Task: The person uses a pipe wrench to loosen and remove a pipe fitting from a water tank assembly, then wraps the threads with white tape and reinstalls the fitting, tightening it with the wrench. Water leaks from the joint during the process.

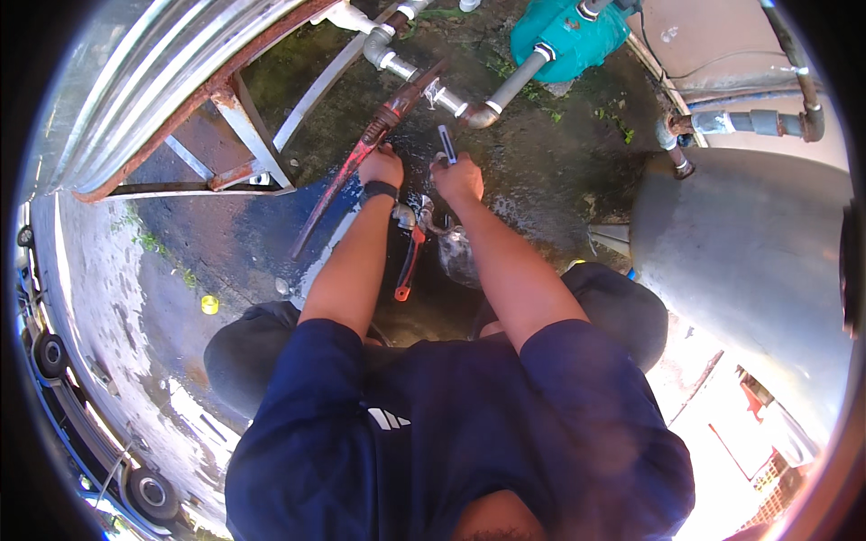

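A long red pipe wrench (pixel 339 180) slants across the view, its rusty jaw end at the grey pipe (pixel 449 97). My left hand (pixel 382 169) is closed against the upper part of its handle, fingers partly hidden. In the closed fingers of my right hand (pixel 460 178) is a slim grey tool (pixel 446 144) with a dark stripe, pointing away from me; its exact kind is unclear. Between my forearms lie a red-and-black handled tool (pixel 409 266), a metal pipe elbow (pixel 404 215) and a clear plastic-looking bundle (pixel 457 257).
A teal tank or pump housing (pixel 566 41) joins the pipework ahead. A large metal tank (pixel 740 239) stands at the right. To the left rises a rusty frame (pixel 244 122) with corrugated sheeting. On the wet ground sits a yellow tape roll (pixel 210 305).
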{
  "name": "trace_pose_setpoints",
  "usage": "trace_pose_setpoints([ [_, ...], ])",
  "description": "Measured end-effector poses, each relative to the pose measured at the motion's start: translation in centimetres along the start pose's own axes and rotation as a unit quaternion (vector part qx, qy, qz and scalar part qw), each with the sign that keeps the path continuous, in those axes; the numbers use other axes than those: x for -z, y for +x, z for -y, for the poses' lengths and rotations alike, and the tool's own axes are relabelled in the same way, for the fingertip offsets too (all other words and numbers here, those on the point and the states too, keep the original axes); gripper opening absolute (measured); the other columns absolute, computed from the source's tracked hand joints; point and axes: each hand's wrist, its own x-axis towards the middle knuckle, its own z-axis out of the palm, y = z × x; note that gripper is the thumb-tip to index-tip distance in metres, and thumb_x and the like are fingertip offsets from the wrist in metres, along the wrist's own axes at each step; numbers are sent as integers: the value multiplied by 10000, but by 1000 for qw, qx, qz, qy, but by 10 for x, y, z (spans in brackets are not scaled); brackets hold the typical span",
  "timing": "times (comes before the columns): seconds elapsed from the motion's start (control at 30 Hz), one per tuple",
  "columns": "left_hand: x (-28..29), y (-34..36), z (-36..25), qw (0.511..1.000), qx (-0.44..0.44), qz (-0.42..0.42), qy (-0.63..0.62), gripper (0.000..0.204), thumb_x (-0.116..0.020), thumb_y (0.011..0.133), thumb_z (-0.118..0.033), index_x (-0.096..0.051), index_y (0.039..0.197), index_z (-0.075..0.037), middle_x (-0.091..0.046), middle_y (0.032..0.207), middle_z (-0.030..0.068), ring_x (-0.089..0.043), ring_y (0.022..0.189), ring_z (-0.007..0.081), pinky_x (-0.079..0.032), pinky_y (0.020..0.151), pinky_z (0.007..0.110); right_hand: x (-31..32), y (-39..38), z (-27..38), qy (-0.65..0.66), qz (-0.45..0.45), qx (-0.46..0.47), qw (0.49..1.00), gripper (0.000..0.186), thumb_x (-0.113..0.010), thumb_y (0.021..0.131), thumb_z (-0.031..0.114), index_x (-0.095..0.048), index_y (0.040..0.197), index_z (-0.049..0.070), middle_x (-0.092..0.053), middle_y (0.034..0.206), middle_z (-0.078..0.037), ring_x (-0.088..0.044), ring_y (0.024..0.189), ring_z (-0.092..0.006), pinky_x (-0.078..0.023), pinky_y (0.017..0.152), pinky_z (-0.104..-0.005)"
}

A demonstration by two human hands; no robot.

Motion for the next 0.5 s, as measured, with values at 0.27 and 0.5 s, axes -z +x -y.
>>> trace_pose_setpoints([
  [0.27,-37,30,34,995,-95,-5,7,166,-645,851,-129,-733,991,-118,-690,976,177,-613,975,390,-505,830,518,-8,2,8,-101,31,34,994,582,-826,759,456,-651,1144,57,-725,1069,-219,-700,1034,-392,-556,900,-485],
  [0.5,-42,23,47,994,-102,-42,-9,155,-670,853,-182,-690,905,-37,-648,953,273,-683,831,432,-567,713,502,-24,0,15,-136,35,50,989,454,-806,756,345,-707,1085,48,-720,1097,-215,-697,1050,-388,-559,909,-466],
])
